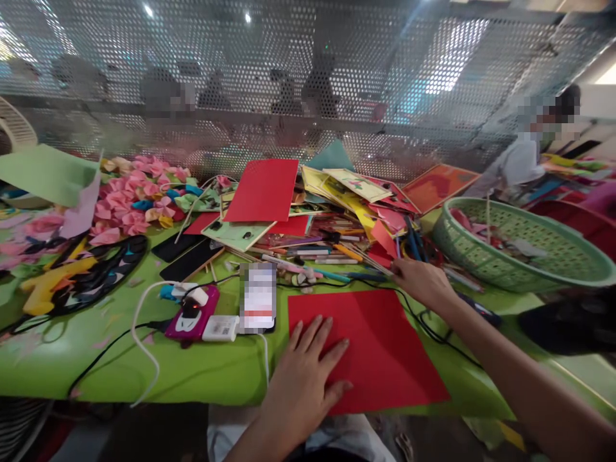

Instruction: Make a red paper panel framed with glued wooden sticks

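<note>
A red sheet of paper [380,340] lies flat on the green table [96,353] in front of me. My left hand [308,375] rests palm down on its near left corner, fingers spread. My right hand [418,279] reaches to the far right corner of the sheet, at the edge of a heap of pens and pencils [317,253]. Its fingers are curled at the pile; what they hold, if anything, is hidden.
A phone [258,298] and a magenta power bank [192,317] with white cables lie left of the sheet. A green basket [520,247] stands at right, paper flowers [135,199] and a yellow glue gun [52,282] at left. Coloured card is stacked behind; a person sits far right.
</note>
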The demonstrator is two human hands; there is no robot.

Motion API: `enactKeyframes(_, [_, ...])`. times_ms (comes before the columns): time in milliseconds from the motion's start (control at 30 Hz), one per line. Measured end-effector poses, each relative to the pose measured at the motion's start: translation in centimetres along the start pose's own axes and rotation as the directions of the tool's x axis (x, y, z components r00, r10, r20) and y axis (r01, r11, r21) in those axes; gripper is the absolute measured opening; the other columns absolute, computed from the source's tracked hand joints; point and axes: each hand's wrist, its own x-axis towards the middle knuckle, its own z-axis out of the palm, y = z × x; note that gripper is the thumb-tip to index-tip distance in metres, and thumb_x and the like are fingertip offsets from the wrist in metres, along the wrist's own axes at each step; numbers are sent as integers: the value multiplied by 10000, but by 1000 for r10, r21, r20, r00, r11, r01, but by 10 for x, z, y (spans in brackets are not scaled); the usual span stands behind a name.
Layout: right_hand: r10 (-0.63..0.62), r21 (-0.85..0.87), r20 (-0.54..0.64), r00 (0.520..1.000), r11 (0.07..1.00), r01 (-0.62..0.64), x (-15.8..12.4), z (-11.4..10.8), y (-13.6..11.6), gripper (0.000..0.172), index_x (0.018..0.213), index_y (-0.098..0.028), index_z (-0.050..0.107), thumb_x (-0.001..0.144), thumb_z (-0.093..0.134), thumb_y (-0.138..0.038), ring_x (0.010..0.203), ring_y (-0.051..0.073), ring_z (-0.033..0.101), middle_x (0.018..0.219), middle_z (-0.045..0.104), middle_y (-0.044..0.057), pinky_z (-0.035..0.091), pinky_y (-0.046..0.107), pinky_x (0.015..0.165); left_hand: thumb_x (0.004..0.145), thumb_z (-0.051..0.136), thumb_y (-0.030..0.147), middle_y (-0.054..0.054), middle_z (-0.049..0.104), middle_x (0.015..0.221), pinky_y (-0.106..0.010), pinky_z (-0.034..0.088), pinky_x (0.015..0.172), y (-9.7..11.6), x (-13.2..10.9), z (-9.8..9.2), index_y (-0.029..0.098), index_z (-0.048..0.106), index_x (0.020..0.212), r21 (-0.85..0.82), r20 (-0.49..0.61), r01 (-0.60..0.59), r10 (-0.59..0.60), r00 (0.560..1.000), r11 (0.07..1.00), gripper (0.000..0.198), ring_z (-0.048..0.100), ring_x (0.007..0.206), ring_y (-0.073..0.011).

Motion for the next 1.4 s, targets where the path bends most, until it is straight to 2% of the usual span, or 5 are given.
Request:
enactKeyframes(267, [-8, 137, -53, 999, 990, 15, -11, -6, 16, 178, 917, -244, 668, 896, 526, -350, 711, 217, 689, 820, 764, 40, 376, 289, 592, 1033, 457, 570, -46, 298, 1714, -589, 339, 1245, -2, 2, -6, 377, 406, 1580, -50, 32, 8, -7, 999, 999, 583, 289, 1576, -286])
enactKeyframes(467, [-50, 323, -116, 992, 943, 85, -43, -18, 31, 254, 913, -247, 660, 913, 543, -473, 671, 205, 658, 754, 726, 19, 434, 295, 630, 1032, 512, 492, -73, 373, 1678, -558, 373, 1233, 1, 0, -14, 317, 497, 1535, -104, 16, 0, 1, 1000, 995, 533, 355, 1546, -290])
enactKeyframes(667, [-281, 425, 0, 960, 869, 255, -67, -23, 10, 272, 937, -242, 664, 972, 518, -468, 713, 208, 630, 835, 717, 47, 450, 313, 686, 1029, 501, 524, -94, 451, 1633, -529, 349, 1250, 10, 2, -22, 266, 523, 1516, -109, 48, 53, -48, 998, 993, 552, 390, 1526, -284])
enactKeyframes(967, [-450, 423, 7, 893, 810, 406, -43, 4, -24, 267, 935, -248, 655, 982, 471, -436, 862, 257, 699, 947, 744, 94, 494, 342, 761, 1043, 480, 512, -112, 510, 1589, -511, 387, 1230, 1, 0, -27, 175, 514, 1507, -49, 21, 186, -185, 982, 981, 575, 461, 1477, -287])
enactKeyframes(1400, [-468, 439, -18, 883, 790, 428, -25, 20, -24, 321, 947, -257, 676, 968, 464, -497, 890, 281, 709, 968, 752, 106, 516, 383, 783, 1024, 495, 548, -165, 358, 1675, -469, 328, 1266, -4, 18, -17, 113, 398, 1572, 86, -3, 242, -242, 970, 967, 706, 321, 1558, -301])
